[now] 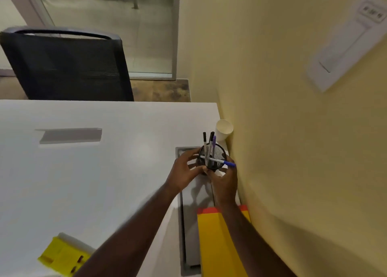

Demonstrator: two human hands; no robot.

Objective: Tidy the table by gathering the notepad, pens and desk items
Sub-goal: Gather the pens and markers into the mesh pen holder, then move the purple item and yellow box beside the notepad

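Pens [210, 149] stand in a light, rigid mesh holder [215, 157] near the table's [83, 172] right edge, best gripped round its wall; left hand [185, 172] cups it with fingers curled, right hand [225, 179] pinches a blue-capped pen [219, 162].

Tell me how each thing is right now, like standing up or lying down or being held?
pen holder: upright, gripped by both hands.
left hand: fingers curled round the holder.
right hand: fingers curled round the holder, pinching the blue-capped pen.
blue-capped pen: lying across the holder's rim.
three pens: standing in the holder.
paper cup: upright by the wall.
notepad: lying flat, closed.
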